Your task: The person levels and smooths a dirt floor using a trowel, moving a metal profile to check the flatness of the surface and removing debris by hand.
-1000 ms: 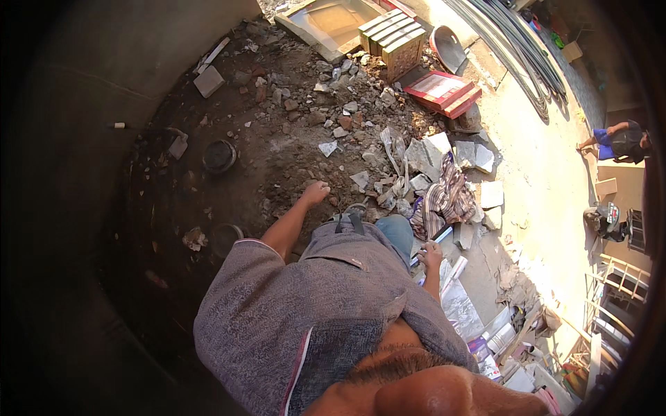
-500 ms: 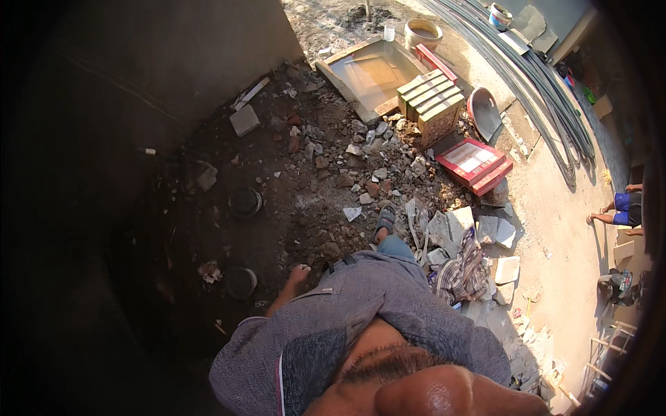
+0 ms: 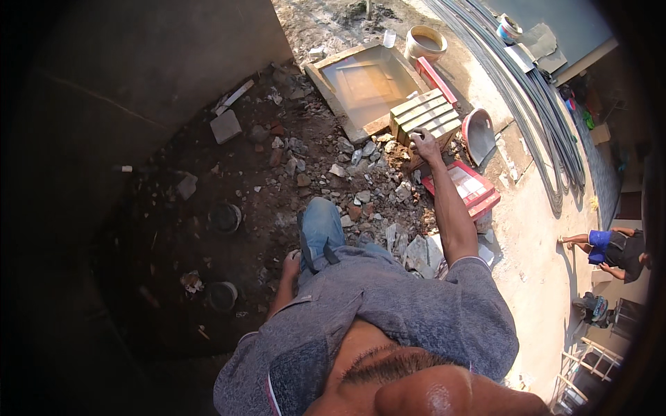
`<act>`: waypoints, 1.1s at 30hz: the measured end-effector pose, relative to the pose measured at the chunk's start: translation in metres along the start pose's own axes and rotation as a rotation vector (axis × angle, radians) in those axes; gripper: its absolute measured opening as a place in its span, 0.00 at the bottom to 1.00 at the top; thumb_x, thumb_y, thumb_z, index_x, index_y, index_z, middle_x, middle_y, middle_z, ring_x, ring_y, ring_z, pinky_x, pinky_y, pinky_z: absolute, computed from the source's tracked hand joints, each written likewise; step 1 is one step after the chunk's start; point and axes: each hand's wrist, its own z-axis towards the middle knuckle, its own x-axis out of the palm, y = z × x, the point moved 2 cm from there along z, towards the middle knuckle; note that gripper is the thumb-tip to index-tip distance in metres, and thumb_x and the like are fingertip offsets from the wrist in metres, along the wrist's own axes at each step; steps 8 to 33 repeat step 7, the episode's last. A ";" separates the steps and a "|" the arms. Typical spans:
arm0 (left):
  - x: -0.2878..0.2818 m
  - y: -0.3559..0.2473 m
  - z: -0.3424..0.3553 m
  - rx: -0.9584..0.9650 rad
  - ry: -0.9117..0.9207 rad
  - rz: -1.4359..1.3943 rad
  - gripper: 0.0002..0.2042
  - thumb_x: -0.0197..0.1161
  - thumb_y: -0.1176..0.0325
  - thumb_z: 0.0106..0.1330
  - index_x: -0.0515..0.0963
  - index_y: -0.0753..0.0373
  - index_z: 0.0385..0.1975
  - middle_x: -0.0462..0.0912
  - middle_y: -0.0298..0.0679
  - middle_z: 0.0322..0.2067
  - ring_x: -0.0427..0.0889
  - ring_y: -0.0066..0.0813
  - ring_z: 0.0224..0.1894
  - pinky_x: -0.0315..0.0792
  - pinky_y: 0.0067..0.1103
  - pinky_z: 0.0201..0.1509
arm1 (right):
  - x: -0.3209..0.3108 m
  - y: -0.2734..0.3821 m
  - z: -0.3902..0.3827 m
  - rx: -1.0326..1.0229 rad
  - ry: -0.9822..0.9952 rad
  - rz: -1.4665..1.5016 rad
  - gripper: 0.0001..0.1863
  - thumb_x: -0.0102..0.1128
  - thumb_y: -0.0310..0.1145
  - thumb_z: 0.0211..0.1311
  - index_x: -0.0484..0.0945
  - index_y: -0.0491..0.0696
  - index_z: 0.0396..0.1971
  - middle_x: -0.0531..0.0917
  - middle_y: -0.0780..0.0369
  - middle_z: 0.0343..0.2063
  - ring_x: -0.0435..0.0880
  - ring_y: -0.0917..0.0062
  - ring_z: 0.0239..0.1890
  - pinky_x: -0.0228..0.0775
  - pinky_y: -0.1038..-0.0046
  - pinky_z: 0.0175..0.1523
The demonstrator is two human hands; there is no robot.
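My right hand (image 3: 425,144) reaches forward, its fingers loosely bent and nothing visible in them. In the picture it overlaps the near side of a block-like stack with pale slatted edges (image 3: 423,111); whether it touches the stack I cannot tell. My left hand (image 3: 291,265) hangs low beside my leg with curled fingers; a small pale spot shows at its fingertips, too small to name. Beyond the rubble, a shallow rectangular trough (image 3: 323,87) holds murky water with a flat panel under it. Flat red and white boxes (image 3: 463,187) lie below my right forearm.
Broken stone and brick rubble (image 3: 340,170) covers the ground ahead. A round basin (image 3: 479,136), a bucket (image 3: 424,43) and long bundled rods (image 3: 531,90) lie at the right. Dark round containers (image 3: 223,296) stand left. A wall (image 3: 159,62) rises far left; another person (image 3: 614,248) walks at the right.
My right arm has come into view and stretched out toward the slatted stack. One of my knees has risen forward. The person at the right has come further into view.
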 end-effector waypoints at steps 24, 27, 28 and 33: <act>-0.058 0.011 0.130 -0.088 0.088 0.224 0.22 0.56 0.61 0.60 0.69 0.65 0.51 0.78 0.42 0.39 0.76 0.27 0.37 0.70 0.23 0.39 | 0.078 0.067 0.024 0.138 0.057 0.013 0.21 0.52 0.37 0.53 0.73 0.40 0.44 0.81 0.54 0.31 0.82 0.77 0.26 0.73 0.75 0.34; -0.058 0.011 0.130 -0.088 0.088 0.224 0.22 0.56 0.61 0.60 0.69 0.65 0.51 0.78 0.42 0.39 0.76 0.27 0.37 0.70 0.23 0.39 | 0.078 0.067 0.024 0.138 0.057 0.013 0.21 0.52 0.37 0.53 0.73 0.40 0.44 0.81 0.54 0.31 0.82 0.77 0.26 0.73 0.75 0.34; -0.058 0.011 0.130 -0.088 0.088 0.224 0.22 0.56 0.61 0.60 0.69 0.65 0.51 0.78 0.42 0.39 0.76 0.27 0.37 0.70 0.23 0.39 | 0.078 0.067 0.024 0.138 0.057 0.013 0.21 0.52 0.37 0.53 0.73 0.40 0.44 0.81 0.54 0.31 0.82 0.77 0.26 0.73 0.75 0.34; -0.058 0.011 0.130 -0.088 0.088 0.224 0.22 0.56 0.61 0.60 0.69 0.65 0.51 0.78 0.42 0.39 0.76 0.27 0.37 0.70 0.23 0.39 | 0.078 0.067 0.024 0.138 0.057 0.013 0.21 0.52 0.37 0.53 0.73 0.40 0.44 0.81 0.54 0.31 0.82 0.77 0.26 0.73 0.75 0.34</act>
